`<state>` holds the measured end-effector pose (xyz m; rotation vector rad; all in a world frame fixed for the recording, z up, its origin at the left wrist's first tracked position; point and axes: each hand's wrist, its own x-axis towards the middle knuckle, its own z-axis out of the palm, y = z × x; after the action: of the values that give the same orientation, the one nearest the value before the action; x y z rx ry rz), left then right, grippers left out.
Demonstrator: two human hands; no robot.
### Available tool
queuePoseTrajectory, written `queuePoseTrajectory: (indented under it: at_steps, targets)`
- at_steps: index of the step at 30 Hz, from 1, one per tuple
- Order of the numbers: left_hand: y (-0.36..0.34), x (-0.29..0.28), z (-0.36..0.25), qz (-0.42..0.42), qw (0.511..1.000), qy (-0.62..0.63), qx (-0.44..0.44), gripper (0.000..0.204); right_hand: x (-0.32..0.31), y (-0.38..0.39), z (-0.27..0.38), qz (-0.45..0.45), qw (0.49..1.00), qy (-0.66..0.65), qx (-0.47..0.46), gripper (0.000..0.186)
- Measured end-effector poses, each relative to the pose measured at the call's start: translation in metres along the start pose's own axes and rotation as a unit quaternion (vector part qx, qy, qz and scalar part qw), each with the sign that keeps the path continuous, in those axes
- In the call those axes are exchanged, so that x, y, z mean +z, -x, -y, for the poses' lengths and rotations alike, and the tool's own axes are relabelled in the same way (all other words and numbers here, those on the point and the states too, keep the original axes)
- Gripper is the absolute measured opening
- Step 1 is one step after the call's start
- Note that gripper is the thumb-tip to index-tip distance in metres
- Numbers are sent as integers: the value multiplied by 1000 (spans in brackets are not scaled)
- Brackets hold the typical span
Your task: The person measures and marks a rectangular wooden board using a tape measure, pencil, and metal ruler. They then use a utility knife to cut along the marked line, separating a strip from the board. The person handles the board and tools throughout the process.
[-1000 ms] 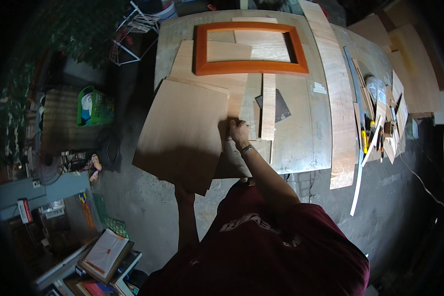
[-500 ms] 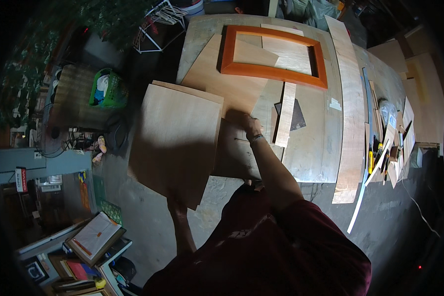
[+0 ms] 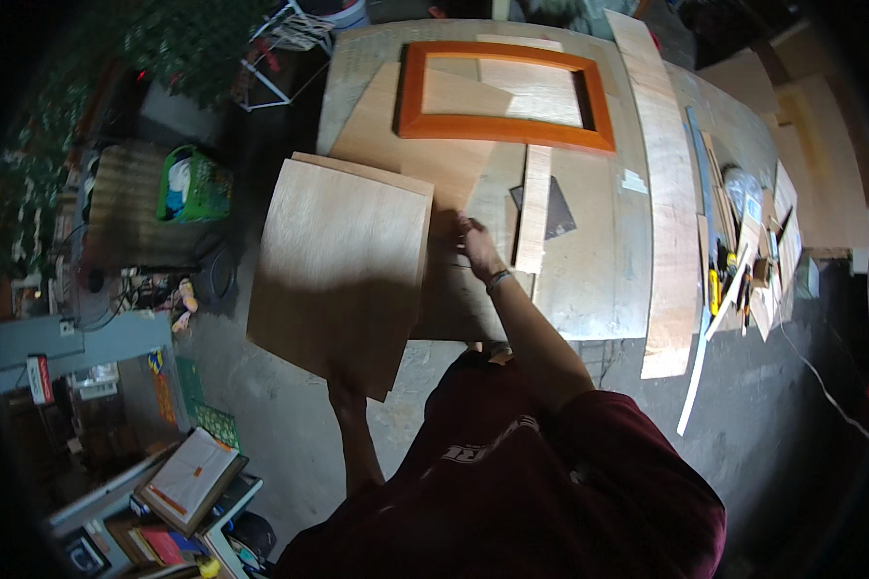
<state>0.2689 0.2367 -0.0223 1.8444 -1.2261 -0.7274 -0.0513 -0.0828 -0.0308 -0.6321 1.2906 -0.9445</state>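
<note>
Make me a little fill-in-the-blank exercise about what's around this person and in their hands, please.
The frame lying on the table is coloured ____.
The wooden sheets are held at their lower edge by the person's ____ hand.
The basket toward the picture's left side is coloured ____.

Missing words: orange; left; green.

Dimly lit: bench [image 3: 599, 314] extending beyond the right fingers [image 3: 467, 228], grey floor [image 3: 294, 425] on their near side, dark foliage [image 3: 183, 48] far ahead-left.
</note>
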Motion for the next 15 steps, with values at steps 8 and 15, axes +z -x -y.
queuePoseTrajectory:
  at_steps: [8, 15]
  targets:
    - [-5, 11, 27, 57, 931, 334, -136, 61, -42, 51, 5, -26, 988, 16, -152, 37]
    - [-53, 4, -9, 151, 822, 475, -276, 57, -123, 99, 22, 21, 987, 125, -101, 47]
